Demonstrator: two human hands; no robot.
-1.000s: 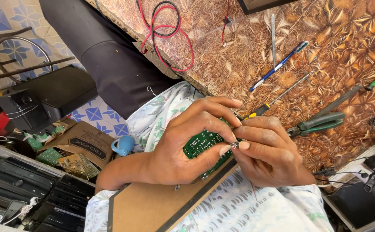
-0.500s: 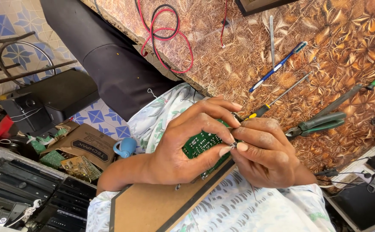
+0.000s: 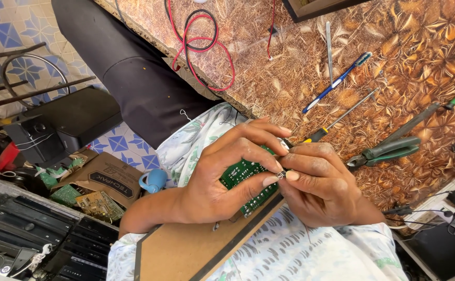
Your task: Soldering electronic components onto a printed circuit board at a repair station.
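A small green circuit board (image 3: 240,174) sits in my left hand (image 3: 222,171), whose fingers curl over its top edge. My right hand (image 3: 318,184) presses against the board's right side, thumb and forefinger pinched on a tiny metal part (image 3: 281,175) at the board's edge. Both hands hover over a brown board (image 3: 186,250) resting on my lap, just below the workbench edge. Most of the circuit board is hidden by my fingers.
The patterned workbench (image 3: 404,62) carries green-handled pliers (image 3: 389,151), a yellow-and-black screwdriver (image 3: 337,120), a blue pen (image 3: 337,80), tweezers (image 3: 329,47) and red and black wires (image 3: 201,44). On the floor at left are a cardboard box (image 3: 102,179) of circuit boards, a blue cup (image 3: 152,180), black speakers (image 3: 37,140) and stacked electronics (image 3: 29,234).
My hands keep the same grip on the board and small part. The view has shifted slightly; nothing else has moved.
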